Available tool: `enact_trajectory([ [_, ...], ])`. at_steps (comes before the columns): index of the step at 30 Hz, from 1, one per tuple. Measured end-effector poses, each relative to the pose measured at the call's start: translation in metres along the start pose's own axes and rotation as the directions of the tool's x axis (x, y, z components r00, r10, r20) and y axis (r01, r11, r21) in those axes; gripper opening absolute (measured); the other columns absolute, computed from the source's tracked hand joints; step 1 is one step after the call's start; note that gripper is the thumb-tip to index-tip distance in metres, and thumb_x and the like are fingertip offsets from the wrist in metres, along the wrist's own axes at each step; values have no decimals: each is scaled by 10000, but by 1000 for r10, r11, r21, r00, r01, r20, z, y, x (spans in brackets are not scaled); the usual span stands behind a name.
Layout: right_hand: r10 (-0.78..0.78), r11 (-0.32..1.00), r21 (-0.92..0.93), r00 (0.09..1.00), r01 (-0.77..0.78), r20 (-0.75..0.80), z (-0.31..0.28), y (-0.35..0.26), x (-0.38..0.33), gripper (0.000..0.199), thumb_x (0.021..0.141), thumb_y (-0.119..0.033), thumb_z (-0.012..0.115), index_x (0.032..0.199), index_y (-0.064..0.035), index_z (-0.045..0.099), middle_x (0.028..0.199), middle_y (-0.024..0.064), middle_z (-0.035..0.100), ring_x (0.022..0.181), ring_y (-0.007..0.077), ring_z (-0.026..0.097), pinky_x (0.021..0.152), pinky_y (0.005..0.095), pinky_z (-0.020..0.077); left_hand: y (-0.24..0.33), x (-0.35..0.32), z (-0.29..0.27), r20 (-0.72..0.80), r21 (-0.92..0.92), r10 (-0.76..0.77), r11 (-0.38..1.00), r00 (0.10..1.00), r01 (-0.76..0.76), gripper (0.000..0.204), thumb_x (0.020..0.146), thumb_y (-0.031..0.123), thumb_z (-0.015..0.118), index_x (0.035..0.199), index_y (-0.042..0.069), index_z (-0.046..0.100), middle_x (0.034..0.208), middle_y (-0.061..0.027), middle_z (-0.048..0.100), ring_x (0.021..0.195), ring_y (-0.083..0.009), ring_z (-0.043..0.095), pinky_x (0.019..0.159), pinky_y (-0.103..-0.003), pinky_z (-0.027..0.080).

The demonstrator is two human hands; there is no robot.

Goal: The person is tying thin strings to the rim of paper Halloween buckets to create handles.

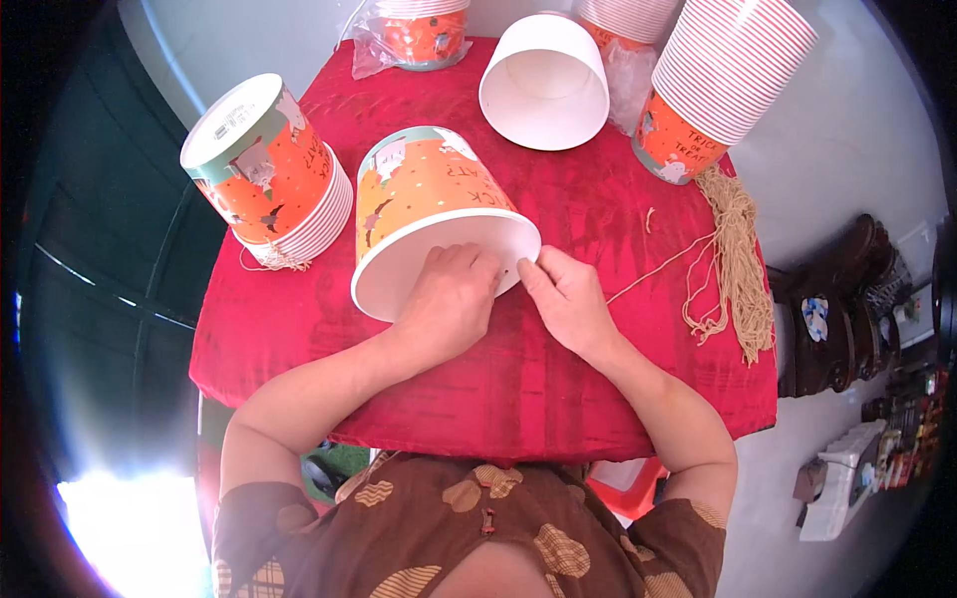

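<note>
An orange paper bucket (439,184) with a printed pattern and a white inside lies on its side, its mouth toward me. My left hand (449,299) reaches into the mouth with its fingers curled closed; what they pinch, if anything, is hidden. My right hand (566,297) grips the bucket's rim at the right, thumb and fingers pressed together there. Small dark spots, perhaps holes, show in the wall between the two hands. From a hank of tan string (736,264) a single strand runs toward my right hand; its end is out of sight.
Upside down at left is a stack of similar buckets (274,179), with string at its bottom rim. A white-lined bucket (543,85) lies tipped beyond. A tall bucket stack (733,75) stands back right. Another stack (424,35) and clear plastic are at the back of the red-covered table (598,389).
</note>
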State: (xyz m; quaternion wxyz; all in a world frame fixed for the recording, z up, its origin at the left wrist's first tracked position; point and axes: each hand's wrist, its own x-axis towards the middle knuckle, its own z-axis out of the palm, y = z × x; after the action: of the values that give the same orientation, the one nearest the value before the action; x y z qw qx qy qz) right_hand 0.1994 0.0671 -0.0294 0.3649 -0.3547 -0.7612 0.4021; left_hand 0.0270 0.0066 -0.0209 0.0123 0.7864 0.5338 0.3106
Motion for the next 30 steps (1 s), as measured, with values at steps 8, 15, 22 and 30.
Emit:
enact_trajectory([
  [8,-75,950,-309,992,40,-102,4,4,7,224,880,-151,606,736,11,548,702,211,587,642,392,587,556,462,438,0,0,-2,11,-66,-10,998,1000,10,39,767,-13,565,805,-18,557,838,-178,565,800,-362,553,735,-454,432],
  [15,-25,903,-429,996,-14,-86,7,7,10,249,873,-224,607,762,-1,598,746,208,622,697,398,615,607,512,466,-7,5,9,-35,-335,-35,942,999,21,82,771,-57,582,761,-12,514,960,-159,589,845,-321,583,721,-368,475],
  [22,38,904,-423,997,-61,-61,5,1,10,235,880,-221,591,784,-9,620,756,204,640,715,398,628,618,508,479,-8,10,8,144,-648,-240,710,960,275,22,812,-26,565,798,-18,550,830,-124,612,780,-258,614,680,-340,480],
  [30,-68,886,-452,994,100,86,3,3,0,237,873,-217,577,763,-8,599,751,205,632,701,397,627,615,512,483,-11,8,13,131,-506,-287,804,949,313,14,860,7,581,853,-5,585,811,-57,607,790,-123,571,706,-273,469],
])
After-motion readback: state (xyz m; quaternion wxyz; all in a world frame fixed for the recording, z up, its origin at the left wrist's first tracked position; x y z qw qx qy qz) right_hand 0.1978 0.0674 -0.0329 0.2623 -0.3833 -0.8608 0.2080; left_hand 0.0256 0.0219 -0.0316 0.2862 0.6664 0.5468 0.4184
